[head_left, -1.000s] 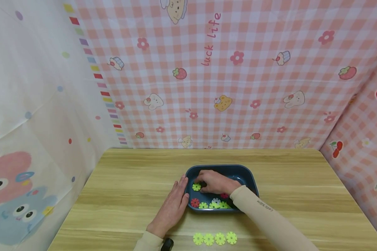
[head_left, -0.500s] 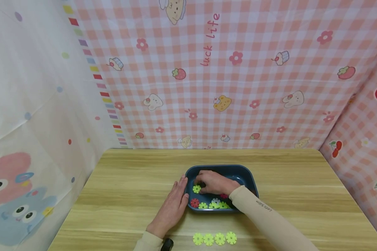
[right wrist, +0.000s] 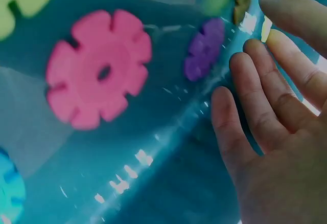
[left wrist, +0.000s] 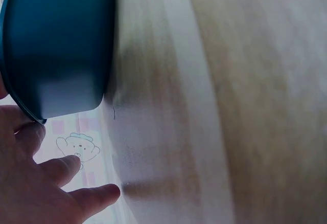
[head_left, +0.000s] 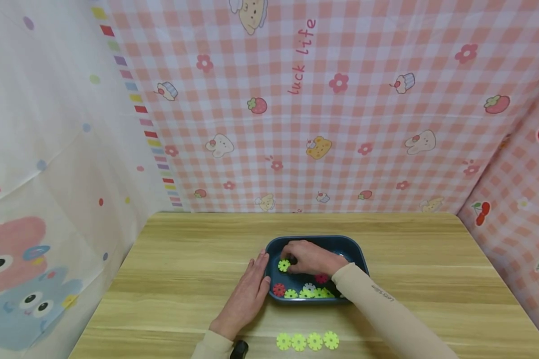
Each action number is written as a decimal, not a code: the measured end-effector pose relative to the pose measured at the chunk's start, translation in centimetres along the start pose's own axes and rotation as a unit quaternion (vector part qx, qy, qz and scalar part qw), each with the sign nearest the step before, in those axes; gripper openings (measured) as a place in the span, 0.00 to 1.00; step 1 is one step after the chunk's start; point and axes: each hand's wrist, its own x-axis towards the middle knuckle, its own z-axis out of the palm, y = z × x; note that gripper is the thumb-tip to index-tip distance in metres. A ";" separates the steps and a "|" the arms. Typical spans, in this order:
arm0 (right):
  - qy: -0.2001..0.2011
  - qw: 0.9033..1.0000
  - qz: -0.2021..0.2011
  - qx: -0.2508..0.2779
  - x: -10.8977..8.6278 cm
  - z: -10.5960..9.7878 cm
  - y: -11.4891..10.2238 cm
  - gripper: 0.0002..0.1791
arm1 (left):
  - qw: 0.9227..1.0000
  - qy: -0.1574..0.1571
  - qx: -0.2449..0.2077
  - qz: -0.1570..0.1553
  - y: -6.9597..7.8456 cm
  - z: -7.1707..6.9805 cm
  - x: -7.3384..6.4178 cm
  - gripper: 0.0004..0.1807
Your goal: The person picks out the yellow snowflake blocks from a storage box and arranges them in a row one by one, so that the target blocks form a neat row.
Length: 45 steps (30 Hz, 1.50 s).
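Note:
My right hand [head_left: 312,258] reaches into the dark blue tray [head_left: 316,301] and pinches a yellow-green notched disc [head_left: 284,266] between thumb and index finger. In the right wrist view that disc [right wrist: 266,28] shows edge-on at the fingertips, with the other fingers loosely extended. Against the tray's left side lies my left hand [head_left: 246,288], fingers mostly straight; in the left wrist view some of its fingertips [left wrist: 34,134] are at the tray's rim. Below the right hand, a pink disc [right wrist: 87,81] and a purple disc [right wrist: 204,50] lie in the tray.
A red disc [head_left: 279,289], a grey disc [head_left: 309,287] and several yellow-green ones [head_left: 291,294] lie along the tray's near side. In front of the tray, several yellow-green discs [head_left: 298,342] form a row on the wooden table [head_left: 193,259]. A checked cloth [head_left: 278,124] hangs behind.
The right hand has lifted slightly and shifted a little right with the yellow-green disc between its fingertips. The left hand stays at the tray's side.

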 end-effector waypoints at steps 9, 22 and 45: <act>0.026 1.000 -0.003 0.015 -1.6 -2.5 -0.6 0.17 | 1.000 -0.001 -0.007 -0.006 0.1 0.0 0.0 0.31; 0.064 0.998 -0.022 -0.005 -4.2 -4.1 -1.5 0.17 | 1.000 -0.001 -0.009 -0.012 0.2 0.1 0.0 0.31; 0.108 0.994 -0.008 0.026 -8.6 -3.8 -2.0 0.17 | 1.000 -0.001 -0.004 -0.017 0.3 0.1 0.2 0.31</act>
